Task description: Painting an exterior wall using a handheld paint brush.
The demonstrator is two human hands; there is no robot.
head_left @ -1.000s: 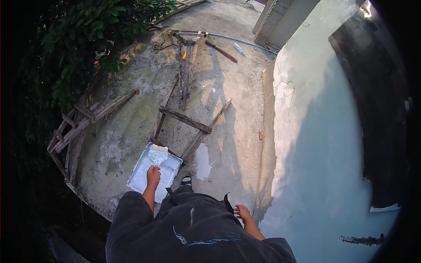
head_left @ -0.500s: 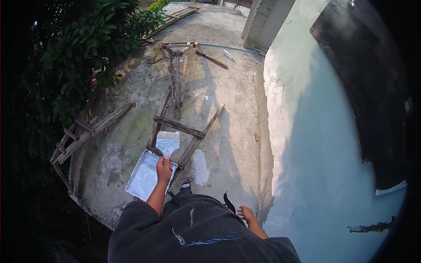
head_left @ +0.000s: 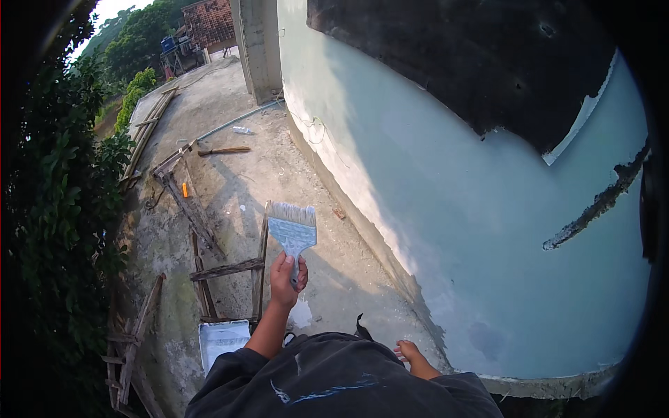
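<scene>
Crowding the floor's [head_left: 362, 299] left edge: foliage [head_left: 66, 223]; a wooden frame [head_left: 143, 320] stands near that edge, closer to the body.

Tray [head_left: 203, 348], white, on the floor by the near end of the ladder [head_left: 228, 269]; its lower right corner is hidden by the sleeve [head_left: 237, 369]. Contents: white paint [head_left: 226, 338] over the base; depth cannot be told. Farther out on the floor, a broom [head_left: 224, 150] lies crosswise, bottle [head_left: 242, 130] just beyond it.

Left grip [head_left: 286, 279]: fingers wrapped firmly around the handle of the brush [head_left: 293, 230]. Brush is raised in front of the body, right of the tray and apart from it. Long axis points away from the body, bristles at the far end; pale smears on its broad part. Paint load on the bristles: cannot tell.

Key relation: wall [head_left: 446, 230] lies to the right of the brush, a gap between. Right grip [head_left: 408, 350] is nearer the wall's foot: fingers loosely bent, nothing seen in it. Dark patch [head_left: 474, 63] high on the wall.
</scene>
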